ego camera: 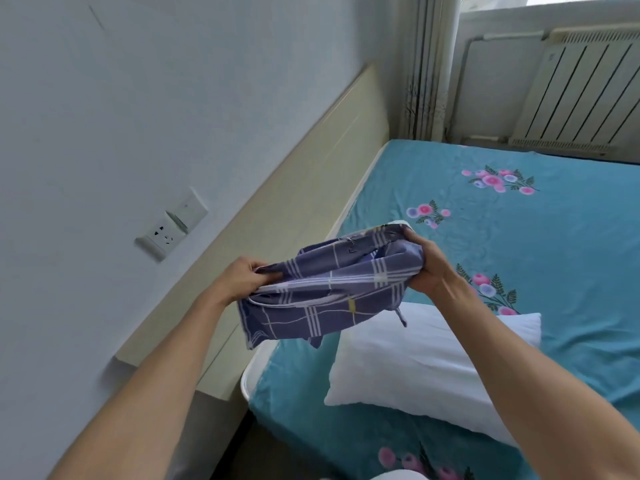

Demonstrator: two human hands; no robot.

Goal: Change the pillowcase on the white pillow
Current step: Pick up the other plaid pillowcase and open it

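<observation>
Both hands hold a blue plaid pillowcase [325, 289] bunched in the air above the bed, over the corner nearest the headboard [294, 188]. The left hand [242, 277] has its fingers curled and pinching one end of the cloth; the right hand [429, 268] has its fingers clamped on the other gathered end. The bare white pillow [426, 368] lies on the teal floral sheet [519, 237], just below the hands and not touching the case.

Step in hand, as judged: locate the case opening. Work the hem between both hands until the open mouth faces the pillow, then spread it wide.

The bunched case runs left to right between the hands. The long axis of the pillow runs from near-left to far-right across the bed.
</observation>
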